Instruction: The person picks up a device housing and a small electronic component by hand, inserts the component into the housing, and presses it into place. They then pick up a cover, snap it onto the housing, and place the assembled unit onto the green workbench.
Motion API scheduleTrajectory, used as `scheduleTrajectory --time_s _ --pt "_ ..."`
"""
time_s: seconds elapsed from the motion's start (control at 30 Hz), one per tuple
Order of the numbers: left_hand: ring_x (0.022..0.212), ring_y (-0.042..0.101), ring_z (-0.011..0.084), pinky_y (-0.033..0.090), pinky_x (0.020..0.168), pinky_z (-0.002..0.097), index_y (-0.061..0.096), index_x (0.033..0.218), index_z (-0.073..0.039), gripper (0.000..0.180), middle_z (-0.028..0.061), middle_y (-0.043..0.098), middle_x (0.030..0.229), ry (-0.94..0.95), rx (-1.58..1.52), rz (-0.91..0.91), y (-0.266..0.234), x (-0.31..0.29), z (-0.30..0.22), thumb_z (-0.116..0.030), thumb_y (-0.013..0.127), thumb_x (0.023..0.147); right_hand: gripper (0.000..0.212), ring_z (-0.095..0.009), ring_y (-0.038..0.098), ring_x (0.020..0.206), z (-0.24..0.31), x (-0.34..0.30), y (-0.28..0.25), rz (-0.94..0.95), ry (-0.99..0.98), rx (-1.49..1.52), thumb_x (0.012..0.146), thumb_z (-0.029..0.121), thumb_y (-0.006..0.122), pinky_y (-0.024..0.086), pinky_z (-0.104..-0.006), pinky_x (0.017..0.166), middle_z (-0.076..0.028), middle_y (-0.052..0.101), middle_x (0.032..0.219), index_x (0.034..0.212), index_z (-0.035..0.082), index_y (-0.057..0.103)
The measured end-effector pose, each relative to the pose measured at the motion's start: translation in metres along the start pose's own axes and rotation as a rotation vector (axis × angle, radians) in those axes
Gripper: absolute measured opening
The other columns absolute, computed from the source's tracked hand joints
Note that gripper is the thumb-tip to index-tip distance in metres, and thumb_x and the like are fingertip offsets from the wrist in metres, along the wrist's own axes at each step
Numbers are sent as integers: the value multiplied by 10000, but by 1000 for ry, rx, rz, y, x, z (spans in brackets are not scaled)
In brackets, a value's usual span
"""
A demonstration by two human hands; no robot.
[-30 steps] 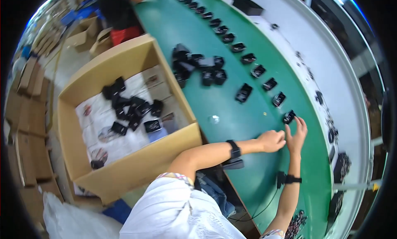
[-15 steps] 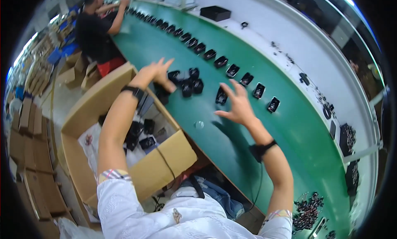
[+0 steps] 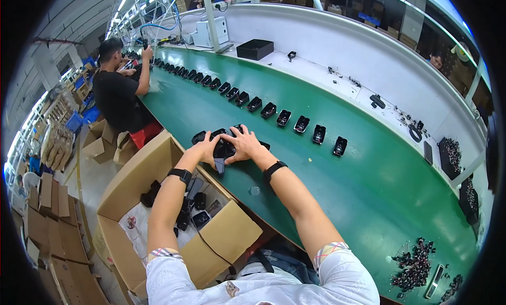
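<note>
Cupped and half open, the left hand (image 3: pixel 207 149) and the right hand (image 3: pixel 241 144) face each other around a cluster of small black cases (image 3: pixel 225 149) on the green table (image 3: pixel 369 199), just beside an open cardboard box (image 3: pixel 240 226); fingers seem to touch the cases, but whether they close firmly on any cannot be told. Each case is probably light, stiff and slightly slippery, like smooth plastic that scratches, so opposite outer walls seem the best hold. They look boxy and glossy, with a flat grey piece (image 3: pixel 219 166) jutting toward the wearer
</note>
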State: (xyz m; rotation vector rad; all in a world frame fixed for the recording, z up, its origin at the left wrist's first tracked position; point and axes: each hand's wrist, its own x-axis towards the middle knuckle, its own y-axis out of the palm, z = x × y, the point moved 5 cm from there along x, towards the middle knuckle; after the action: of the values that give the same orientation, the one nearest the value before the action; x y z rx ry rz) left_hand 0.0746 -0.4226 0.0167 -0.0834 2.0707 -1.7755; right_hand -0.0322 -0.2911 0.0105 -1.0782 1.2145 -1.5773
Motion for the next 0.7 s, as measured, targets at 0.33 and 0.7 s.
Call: scheduleTrajectory --time_s 0.33,0.7 --pt "1171 610 539 540 1014 518 365 1526 -193 1208 370 273 1556 248 76 4 18 -8 -112 -414 983 512 1058 -485 473 1292 -37 -131 -13 -160 -31 11 641 664 835 522 -576 965 -217 404 1528 1535 296 405" --pt "897 721 480 627 774 459 401 1435 -9 1015 410 416 1361 710 237 24 60 -76 -388 -536 875 709 1045 -461 465 1299 -73 -419 -74 -139 319 -93 639 531 875 440 -536 1097 -215 388 1551 1531 209 436"
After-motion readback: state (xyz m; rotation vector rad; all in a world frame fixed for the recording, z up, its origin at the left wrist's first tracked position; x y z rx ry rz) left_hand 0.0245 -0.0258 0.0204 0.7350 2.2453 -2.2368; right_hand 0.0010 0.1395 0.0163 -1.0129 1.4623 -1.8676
